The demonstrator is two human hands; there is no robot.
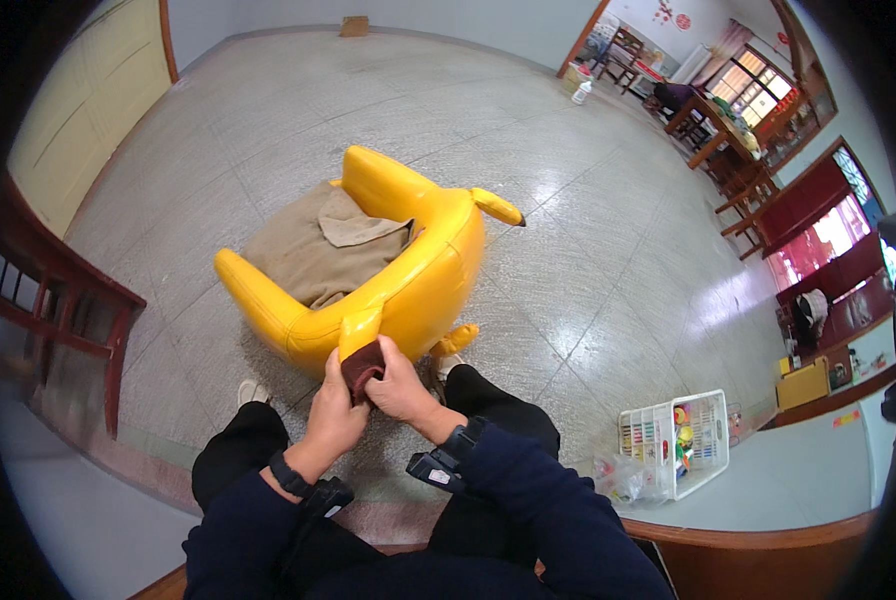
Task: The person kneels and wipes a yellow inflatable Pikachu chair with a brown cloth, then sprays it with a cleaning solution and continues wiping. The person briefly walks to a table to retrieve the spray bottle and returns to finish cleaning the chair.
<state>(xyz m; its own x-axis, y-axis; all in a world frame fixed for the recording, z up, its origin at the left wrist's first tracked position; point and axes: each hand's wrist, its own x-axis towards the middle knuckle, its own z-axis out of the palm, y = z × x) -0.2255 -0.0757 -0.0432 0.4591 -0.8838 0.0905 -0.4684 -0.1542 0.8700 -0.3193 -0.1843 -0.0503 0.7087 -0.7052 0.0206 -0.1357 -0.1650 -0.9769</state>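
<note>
A shiny yellow child's armchair (433,262) with ear-like flaps stands on the floor before me, its back towards me. A rumpled tan cloth (290,240) covers its seat. Both my hands pinch a dark maroon cloth (359,367) wrapped around the tip of the nearer ear. My left hand (335,416) grips it from the left, thumb up along the ear. My right hand (403,386) holds its right edge with bent fingers. The other ear (499,206), with a dark tip, sticks out at the far right of the chair.
A white plastic basket (699,397) of small colourful items stands at the lower right, a clear plastic bag (624,480) beside it. A dark red wooden chair (80,322) is at the left. A cardboard box (354,27) lies by the far wall; a wooden table (718,124) stands at the upper right.
</note>
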